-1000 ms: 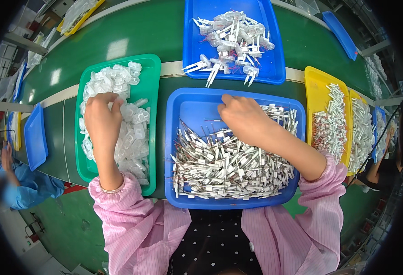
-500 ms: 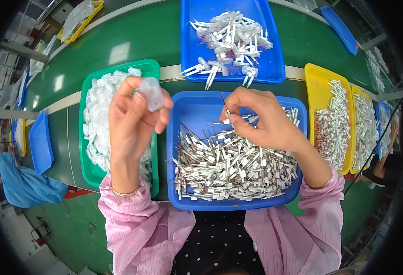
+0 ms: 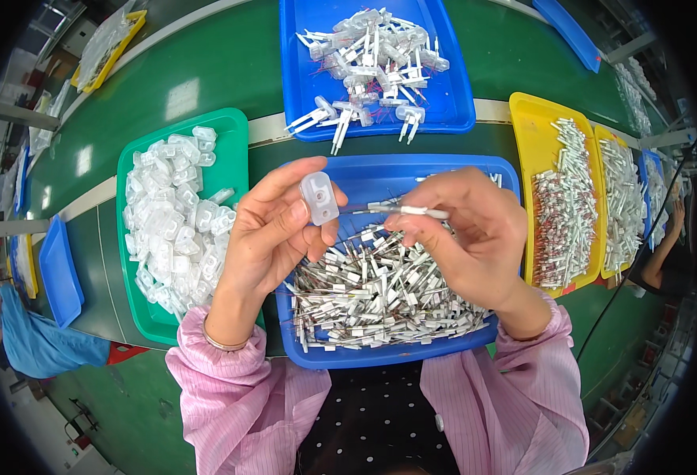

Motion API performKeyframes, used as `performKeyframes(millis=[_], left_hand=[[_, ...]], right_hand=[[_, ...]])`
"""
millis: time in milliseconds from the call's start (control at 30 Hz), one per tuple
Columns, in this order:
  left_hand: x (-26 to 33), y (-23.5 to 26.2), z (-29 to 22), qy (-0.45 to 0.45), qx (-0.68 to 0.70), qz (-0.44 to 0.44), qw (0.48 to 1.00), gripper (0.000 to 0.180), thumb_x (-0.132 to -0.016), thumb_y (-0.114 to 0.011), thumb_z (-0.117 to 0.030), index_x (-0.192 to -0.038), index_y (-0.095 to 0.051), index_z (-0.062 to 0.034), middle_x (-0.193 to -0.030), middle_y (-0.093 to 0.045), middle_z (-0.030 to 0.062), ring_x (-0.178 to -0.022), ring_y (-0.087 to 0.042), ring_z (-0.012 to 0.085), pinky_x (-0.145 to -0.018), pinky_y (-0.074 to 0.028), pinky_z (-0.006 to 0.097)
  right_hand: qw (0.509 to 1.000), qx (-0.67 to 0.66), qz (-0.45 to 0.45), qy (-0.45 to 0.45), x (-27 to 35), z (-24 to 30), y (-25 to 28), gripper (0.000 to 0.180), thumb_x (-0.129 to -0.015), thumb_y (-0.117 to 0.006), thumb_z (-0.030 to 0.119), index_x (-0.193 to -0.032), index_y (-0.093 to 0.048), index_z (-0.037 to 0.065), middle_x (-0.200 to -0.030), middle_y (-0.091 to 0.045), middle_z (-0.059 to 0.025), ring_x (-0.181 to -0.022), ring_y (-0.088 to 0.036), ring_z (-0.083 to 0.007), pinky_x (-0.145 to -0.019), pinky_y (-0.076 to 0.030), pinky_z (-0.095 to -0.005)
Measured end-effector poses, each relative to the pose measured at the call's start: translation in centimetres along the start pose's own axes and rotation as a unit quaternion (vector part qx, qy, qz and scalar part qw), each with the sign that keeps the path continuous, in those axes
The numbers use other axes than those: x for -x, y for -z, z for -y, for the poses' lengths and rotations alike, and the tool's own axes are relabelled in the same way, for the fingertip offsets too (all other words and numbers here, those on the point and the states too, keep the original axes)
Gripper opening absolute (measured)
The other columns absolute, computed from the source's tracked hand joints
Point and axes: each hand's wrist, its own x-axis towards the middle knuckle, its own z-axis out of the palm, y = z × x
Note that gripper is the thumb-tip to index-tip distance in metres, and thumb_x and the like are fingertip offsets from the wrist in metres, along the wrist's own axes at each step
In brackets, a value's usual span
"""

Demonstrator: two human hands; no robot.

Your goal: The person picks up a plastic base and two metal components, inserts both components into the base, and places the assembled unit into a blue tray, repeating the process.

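My left hand [image 3: 273,218] pinches a clear plastic housing [image 3: 318,198] with two small holes in its face, above the left edge of the near blue tray. Closed around a thin white wired connector [image 3: 420,211], my right hand [image 3: 471,237] faces it from the right. The connector's dark leads point toward the housing; blur hides whether they touch it. Below both hands, the blue tray [image 3: 380,355] holds a heap of similar white wired pieces [image 3: 388,293]. To the left stands a green tray [image 3: 234,138] of clear housings [image 3: 170,214].
A far blue tray [image 3: 455,87] holds housings joined with white wired pieces. On the right are a yellow tray [image 3: 527,131] of white and red wired pieces and another yellow tray [image 3: 606,142]. An upright blue tray [image 3: 61,273] leans at the left. Another person's arm [image 3: 665,237] shows far right.
My left hand has moved right and down with the housing, over the near blue tray. The right hand has lifted a white connector from the heap and turned it level, toward the housing.
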Motion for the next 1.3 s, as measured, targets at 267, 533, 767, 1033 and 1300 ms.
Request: performKeyframes(millis=[267, 533, 767, 1033, 1300], left_hand=[[0.3, 0.4, 0.1, -0.020, 0.016, 0.043, 0.999, 0.040, -0.089, -0.049, -0.006, -0.127, -0.040, 0.0007, -0.102, -0.056, 0.0219, -0.072, -0.060, 0.0211, -0.054, -0.051, 0.025], [0.3, 0.4, 0.2, -0.036, 0.000, 0.063, 0.997, 0.039, -0.088, -0.050, -0.006, -0.125, -0.041, 0.0022, -0.101, -0.056, 0.0228, -0.070, -0.059, 0.0206, -0.052, -0.051, 0.026], [0.3, 0.4, -0.1, -0.057, -0.045, 0.087, 0.994, 0.037, -0.087, -0.051, -0.004, -0.123, -0.044, 0.0034, -0.100, -0.056, 0.0239, -0.068, -0.059, 0.0201, -0.051, -0.049, 0.027], [0.4, 0.4, -0.3, -0.069, -0.058, 0.094, 0.992, 0.036, -0.086, -0.050, -0.002, -0.122, -0.045, 0.0044, -0.099, -0.055, 0.0239, -0.066, -0.058, 0.0198, -0.051, -0.048, 0.027], [0.4, -0.3, -1.1, -0.097, -0.281, 0.063, 0.953, 0.034, -0.078, -0.056, 0.009, -0.112, -0.053, 0.0094, -0.098, -0.055, 0.0206, -0.070, -0.059, 0.0194, -0.057, -0.052, 0.026]], right_hand=[[0.995, 0.075, 0.005, 0.064, -0.9, 0.6, 0.2, 0.016, -0.071, -0.064, -0.007, -0.086, -0.064, -0.003, -0.075, -0.062, -0.0109, -0.063, -0.060, -0.0163, -0.055, -0.046, -0.0245], [0.995, 0.084, 0.061, -0.007, -0.6, 0.8, 1.2, 0.010, -0.074, -0.063, -0.004, -0.083, -0.063, -0.004, -0.069, -0.059, -0.0129, -0.055, -0.056, -0.0175, -0.046, -0.041, -0.0263], [0.970, 0.205, 0.087, 0.096, -0.8, 1.2, 1.1, 0.008, -0.073, -0.064, -0.002, -0.080, -0.061, -0.003, -0.061, -0.050, -0.0099, -0.050, -0.048, -0.0213, -0.043, -0.035, -0.0308], [0.956, 0.244, 0.106, 0.123, -0.6, 1.4, 1.1, 0.010, -0.069, -0.065, 0.000, -0.078, -0.059, -0.003, -0.062, -0.044, -0.0100, -0.049, -0.045, -0.0218, -0.043, -0.034, -0.0327], [0.928, 0.322, 0.145, 0.118, -0.3, 2.3, 0.7, 0.013, -0.069, -0.065, 0.002, -0.072, -0.053, -0.001, -0.064, -0.040, -0.0092, -0.052, -0.046, -0.0243, -0.045, -0.037, -0.0363]])
